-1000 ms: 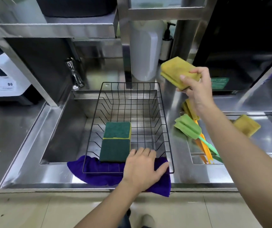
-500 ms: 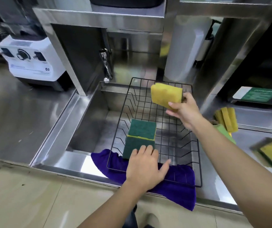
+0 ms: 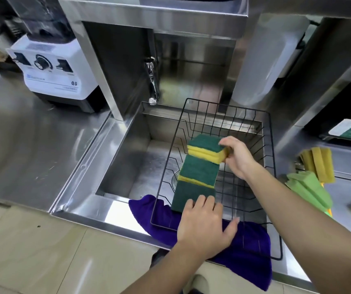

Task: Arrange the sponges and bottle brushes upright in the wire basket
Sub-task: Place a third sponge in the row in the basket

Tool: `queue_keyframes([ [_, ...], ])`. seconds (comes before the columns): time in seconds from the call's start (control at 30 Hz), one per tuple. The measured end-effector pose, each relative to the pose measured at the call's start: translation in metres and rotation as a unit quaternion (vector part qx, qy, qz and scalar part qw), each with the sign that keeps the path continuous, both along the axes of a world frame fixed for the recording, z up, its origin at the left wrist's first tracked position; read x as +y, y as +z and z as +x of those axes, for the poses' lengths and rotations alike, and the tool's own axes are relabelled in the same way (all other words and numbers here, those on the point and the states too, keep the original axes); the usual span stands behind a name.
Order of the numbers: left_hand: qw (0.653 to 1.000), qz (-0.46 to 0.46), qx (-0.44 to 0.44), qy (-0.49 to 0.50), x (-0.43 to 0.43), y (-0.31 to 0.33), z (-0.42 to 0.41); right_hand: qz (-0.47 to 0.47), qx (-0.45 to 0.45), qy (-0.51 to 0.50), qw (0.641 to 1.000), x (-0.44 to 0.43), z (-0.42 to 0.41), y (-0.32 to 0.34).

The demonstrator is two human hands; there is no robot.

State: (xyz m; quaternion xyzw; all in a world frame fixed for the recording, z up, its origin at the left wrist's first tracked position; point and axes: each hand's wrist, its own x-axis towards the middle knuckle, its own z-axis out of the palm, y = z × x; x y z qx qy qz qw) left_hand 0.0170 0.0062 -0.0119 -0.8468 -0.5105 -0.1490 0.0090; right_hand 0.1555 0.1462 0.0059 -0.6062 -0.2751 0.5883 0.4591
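Note:
A black wire basket (image 3: 270, 158) sits over the steel sink on a purple cloth. Two green-and-yellow sponges (image 3: 198, 179) stand in a row along its left side. My right hand (image 3: 237, 155) holds a third green-and-yellow sponge (image 3: 207, 148) at the far end of that row, inside the basket. My left hand (image 3: 204, 224) lies flat on the basket's near rim, fingers spread, touching the nearest sponge. To the right of the basket lie green bottle brushes (image 3: 308, 189) and yellow sponges (image 3: 318, 163) on the counter.
A purple cloth (image 3: 244, 245) lies under the basket at the sink's front edge. A tap (image 3: 152, 81) hangs over the sink's back left. A white blender base (image 3: 53, 71) stands on the left counter. A white container (image 3: 263, 60) stands behind the basket.
My right hand has carried the sponge from above the counter down into the basket and turned it green side up behind the two standing sponges. My left hand has stayed on the rim.

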Motion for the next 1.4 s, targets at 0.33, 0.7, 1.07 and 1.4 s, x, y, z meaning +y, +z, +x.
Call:
queue_keyframes([
  [0.33,1.000,-0.016,0.010,-0.010,-0.001,0.003,0.001,0.025,0.034,-0.093,0.995,0.014,0.000,-0.009],
  [0.7,1.000,-0.003,0.015,-0.012,-0.002,0.001,0.002,-0.042,0.067,0.022,0.997,0.007,0.014,-0.008],
  [1.07,1.000,-0.020,0.015,-0.008,-0.002,0.002,0.001,0.008,-0.005,-0.005,1.000,0.009,0.007,-0.014],
  [1.4,1.000,-0.009,0.006,-0.010,-0.002,0.002,0.002,-0.068,-0.154,0.145,0.975,0.007,0.012,-0.004],
])
